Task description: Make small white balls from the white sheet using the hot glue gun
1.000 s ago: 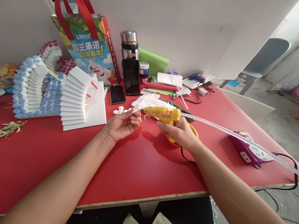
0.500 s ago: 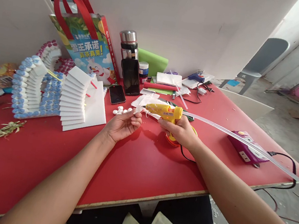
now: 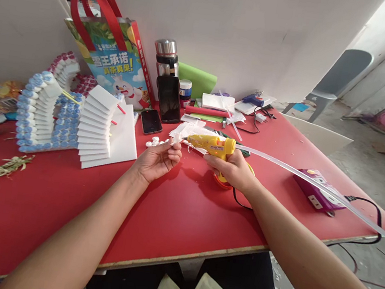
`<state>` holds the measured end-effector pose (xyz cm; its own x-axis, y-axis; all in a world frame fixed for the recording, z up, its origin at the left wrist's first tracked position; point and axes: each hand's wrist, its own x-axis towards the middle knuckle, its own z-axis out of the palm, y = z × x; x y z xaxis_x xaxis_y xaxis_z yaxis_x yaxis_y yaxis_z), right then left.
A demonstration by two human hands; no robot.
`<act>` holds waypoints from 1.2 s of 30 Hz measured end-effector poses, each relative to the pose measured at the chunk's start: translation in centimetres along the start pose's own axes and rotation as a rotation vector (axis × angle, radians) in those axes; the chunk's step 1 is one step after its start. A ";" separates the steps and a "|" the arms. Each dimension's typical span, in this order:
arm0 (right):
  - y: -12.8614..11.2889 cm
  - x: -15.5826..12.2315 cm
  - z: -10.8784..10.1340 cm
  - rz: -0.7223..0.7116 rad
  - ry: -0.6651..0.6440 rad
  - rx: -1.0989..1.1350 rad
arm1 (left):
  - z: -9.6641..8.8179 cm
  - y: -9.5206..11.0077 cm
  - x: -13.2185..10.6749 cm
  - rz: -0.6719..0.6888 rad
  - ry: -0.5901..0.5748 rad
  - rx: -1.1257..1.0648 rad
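My right hand [image 3: 232, 169] is wrapped round the handle of a yellow glue gun [image 3: 207, 142], whose nozzle points left. A long clear glue stick [image 3: 303, 177] trails out of its back end. My left hand [image 3: 159, 160] pinches a small white piece [image 3: 177, 139], perhaps paper, right at the nozzle; whether the two touch I cannot tell. Thin glue strings hang below the gun's front. Several small white rolled pieces [image 3: 155, 142] lie on the table just beyond my left fingers. Behind the nozzle are white paper scraps [image 3: 191, 129].
On the red table [image 3: 181, 220], folded white constructions [image 3: 95, 127] with blue pieces stand left, before a printed bag [image 3: 118, 61]. A phone [image 3: 151, 122], a second phone [image 3: 168, 98] and a thermos [image 3: 166, 56] stand behind. A purple power strip [image 3: 319, 190] lies right.
My left hand and the white piece in it have shifted very slightly toward the nozzle. The glue gun stays in place. A person partly shows behind the bag's handles.
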<state>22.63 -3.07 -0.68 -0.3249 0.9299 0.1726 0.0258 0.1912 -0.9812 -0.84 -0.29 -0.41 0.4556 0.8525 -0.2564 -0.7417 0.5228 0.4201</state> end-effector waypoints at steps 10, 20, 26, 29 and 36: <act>-0.3 0.1 -0.1 0.009 0.060 -0.079 | 0.0 -0.1 0.1 0.002 0.033 0.067; -0.8 -0.2 -0.1 -0.039 0.082 -0.046 | -0.6 -0.7 0.9 0.532 0.136 0.735; -0.1 0.0 -0.1 -0.019 0.045 -0.084 | -0.6 -1.2 0.8 0.754 0.165 1.021; 0.1 0.1 -0.1 -0.050 0.021 -0.107 | -0.7 -1.2 0.8 0.784 0.162 1.076; 0.2 0.0 -0.1 -0.046 0.033 -0.195 | -0.6 -1.3 0.7 0.796 0.114 1.090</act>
<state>22.73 -2.97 -0.86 -0.2988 0.9280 0.2226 0.1950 0.2877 -0.9377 0.13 -0.35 -1.63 0.0067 0.9439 0.3302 0.0051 -0.3303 0.9439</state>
